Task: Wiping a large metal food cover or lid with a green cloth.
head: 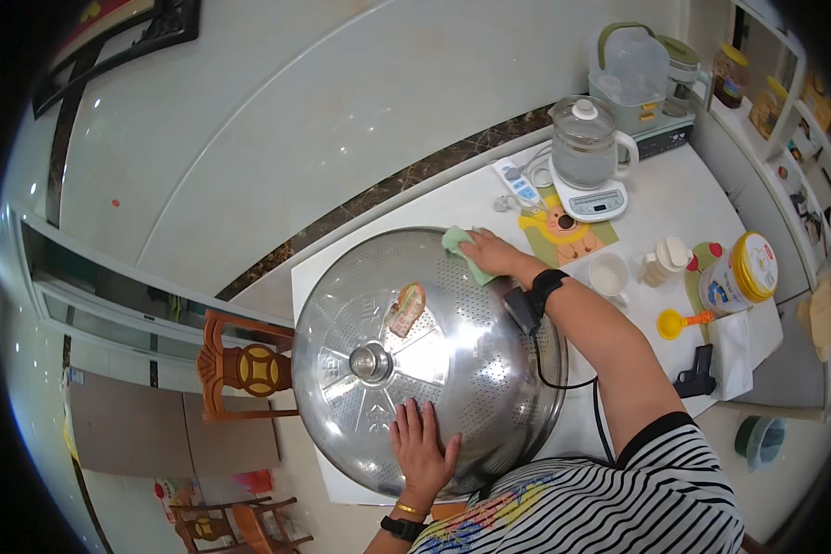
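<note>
A large domed stainless-steel lid (pixel 485 395) with rows of small perforations covers much of the white table (pixel 637 187). A round metal knob (pixel 370 361) rises from it, and a worn sticker (pixel 407 309) bearing writing clings nearby. My right hand (pixel 490 251) grips a pale green cloth (pixel 467 256) against the lid near its far rim. Flat on the lid's near side rests my left hand (pixel 424 450), thumb spread and nothing held. Each wrist wears a black strap; the right one carries a small box with a cable.
Right of the lid stand a glass electric kettle (pixel 583 145) on its base, a power strip (pixel 517 181), a cup (pixel 608 275), a lidded jug (pixel 667 261), a tub with a yellow lid (pixel 737 273), a yellow scoop (pixel 682 323) and a black toy-like pistol (pixel 696 372). A carved wooden chair (pixel 249 367) stands left.
</note>
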Action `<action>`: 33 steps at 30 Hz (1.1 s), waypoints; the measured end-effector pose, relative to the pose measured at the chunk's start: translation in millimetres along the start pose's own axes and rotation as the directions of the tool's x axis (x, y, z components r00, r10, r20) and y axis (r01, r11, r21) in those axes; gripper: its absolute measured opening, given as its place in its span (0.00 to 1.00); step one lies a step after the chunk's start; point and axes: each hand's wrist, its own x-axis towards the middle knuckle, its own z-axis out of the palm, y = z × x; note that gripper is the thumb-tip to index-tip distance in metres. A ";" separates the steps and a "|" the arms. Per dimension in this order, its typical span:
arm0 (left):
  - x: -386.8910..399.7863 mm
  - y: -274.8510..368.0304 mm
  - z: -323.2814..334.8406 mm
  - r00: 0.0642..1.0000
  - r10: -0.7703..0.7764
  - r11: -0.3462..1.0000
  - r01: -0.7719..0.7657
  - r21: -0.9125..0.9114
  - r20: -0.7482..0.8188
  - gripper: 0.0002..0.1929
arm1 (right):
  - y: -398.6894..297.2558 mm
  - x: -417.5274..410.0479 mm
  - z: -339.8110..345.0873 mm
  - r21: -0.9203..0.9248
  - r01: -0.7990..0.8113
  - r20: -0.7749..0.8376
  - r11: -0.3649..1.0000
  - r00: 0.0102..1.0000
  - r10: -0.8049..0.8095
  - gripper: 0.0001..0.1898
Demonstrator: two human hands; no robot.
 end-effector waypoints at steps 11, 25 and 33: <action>-10.6 -13.9 2.4 0.997 -0.045 0.986 0.034 -0.163 -0.065 0.41 | -119.9 -206.3 30.4 -0.328 0.653 0.350 0.683 0.755 -0.554 0.37; -8.7 -11.4 -2.0 0.996 -0.010 0.972 -0.010 -0.233 -0.083 0.37 | -118.4 15.4 38.6 -0.491 0.147 -0.003 0.859 0.985 -0.170 0.25; -17.3 -24.0 10.9 0.917 -0.095 0.923 -0.065 -0.380 -0.387 0.40 | -146.4 -149.9 69.0 -0.221 0.824 0.519 0.522 0.553 -0.652 0.29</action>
